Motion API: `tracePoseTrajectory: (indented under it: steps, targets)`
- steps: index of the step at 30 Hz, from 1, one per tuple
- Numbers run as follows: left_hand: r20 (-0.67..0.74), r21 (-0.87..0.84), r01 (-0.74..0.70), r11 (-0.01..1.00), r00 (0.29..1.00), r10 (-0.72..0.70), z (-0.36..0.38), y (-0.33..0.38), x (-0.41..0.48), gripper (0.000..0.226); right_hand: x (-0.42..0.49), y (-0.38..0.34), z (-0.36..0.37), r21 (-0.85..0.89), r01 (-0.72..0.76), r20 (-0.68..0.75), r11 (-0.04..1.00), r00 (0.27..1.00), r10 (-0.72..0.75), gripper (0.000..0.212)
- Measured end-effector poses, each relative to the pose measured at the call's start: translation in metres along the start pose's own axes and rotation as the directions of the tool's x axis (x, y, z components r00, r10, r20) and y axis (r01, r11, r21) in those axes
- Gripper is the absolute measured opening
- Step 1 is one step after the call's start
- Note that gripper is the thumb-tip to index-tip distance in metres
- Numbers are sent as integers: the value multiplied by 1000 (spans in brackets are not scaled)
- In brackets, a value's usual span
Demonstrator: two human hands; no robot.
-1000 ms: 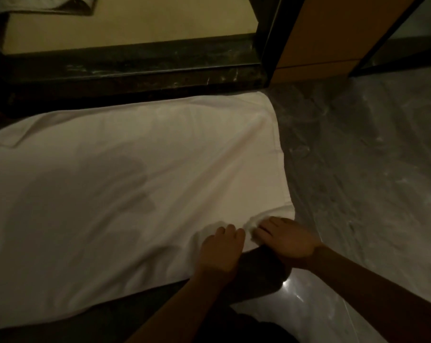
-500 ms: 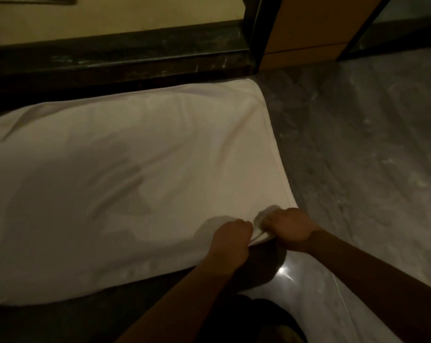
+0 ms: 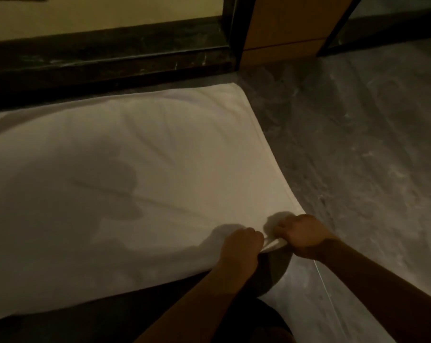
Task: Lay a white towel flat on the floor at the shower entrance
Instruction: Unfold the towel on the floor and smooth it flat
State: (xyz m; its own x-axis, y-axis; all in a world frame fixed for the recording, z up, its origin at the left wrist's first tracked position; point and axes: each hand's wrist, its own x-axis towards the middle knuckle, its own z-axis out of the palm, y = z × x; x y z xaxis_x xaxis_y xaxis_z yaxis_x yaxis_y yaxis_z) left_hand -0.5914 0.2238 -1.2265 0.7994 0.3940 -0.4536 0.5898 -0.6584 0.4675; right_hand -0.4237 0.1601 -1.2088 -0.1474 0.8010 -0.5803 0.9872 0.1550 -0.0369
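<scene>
Two hands on one corner, basically. The towel (image 3: 135,181) is spread out on the dark stone floor (image 3: 358,157). It runs off the left side of the view, and its far edge lies just beside the dark raised sill (image 3: 110,63) of the shower entrance. A few soft creases fan across it toward the near right corner. At that corner the left hand (image 3: 241,246) has its fingers curled round the near edge, holding it a bit off the floor. Right next to it, the right hand (image 3: 301,236) is fisted on the bunched-up corner itself. Further right it's just grey floor, with a wooden panel (image 3: 288,26) standing at the far side.
</scene>
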Motion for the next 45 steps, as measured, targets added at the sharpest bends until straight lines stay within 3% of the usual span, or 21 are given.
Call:
tracePoseTrajectory:
  steps: [2,4,7,11,16,18,20,24,26,29,33,40,45]
  targets:
    - [19,-27,-15,1000,1000,16,2,8,3,16,-5,5,9,61,-55,55,997,997,52,46]
    - [40,-51,-18,999,999,20,4,13,7,16,-10,12,23,9,-66,127,998,990,64,50]
    - [52,-74,-55,996,997,59,4,9,11,14,-14,15,18,7,-11,155,1000,988,10,43]
    - [-38,-94,-107,990,994,103,-15,-12,21,36,2,26,-12,21,92,-19,996,996,-92,27]
    - [-286,-9,-15,1000,958,12,-74,-63,67,29,89,44,-76,-7,36,-327,999,944,-36,17]
    - [-361,58,40,998,932,-16,-102,-90,88,26,132,54,-105,31,-32,-354,999,934,41,12]
    - [-414,110,111,988,909,-56,-129,-118,107,23,173,67,-128,94,-101,-397,990,909,130,22]
    - [-499,41,251,967,844,-197,-176,-166,136,23,233,98,-162,219,-231,-422,948,854,305,32]
    - [-528,21,293,956,815,-238,-192,-182,149,26,255,114,-168,283,-318,-355,905,842,407,40]
    - [-558,-3,317,948,786,-265,-210,-198,167,27,276,135,-167,382,-425,-260,821,803,536,32]
    - [-544,-11,368,930,778,-315,-224,-212,185,28,283,151,-165,356,-458,-312,814,763,566,30]
    - [-484,-141,520,843,706,-517,-233,-230,190,16,293,171,-175,466,-479,-291,744,711,640,21]
    - [-514,-232,503,833,663,-544,-247,-237,195,12,300,178,-186,519,-487,-365,703,617,697,19]
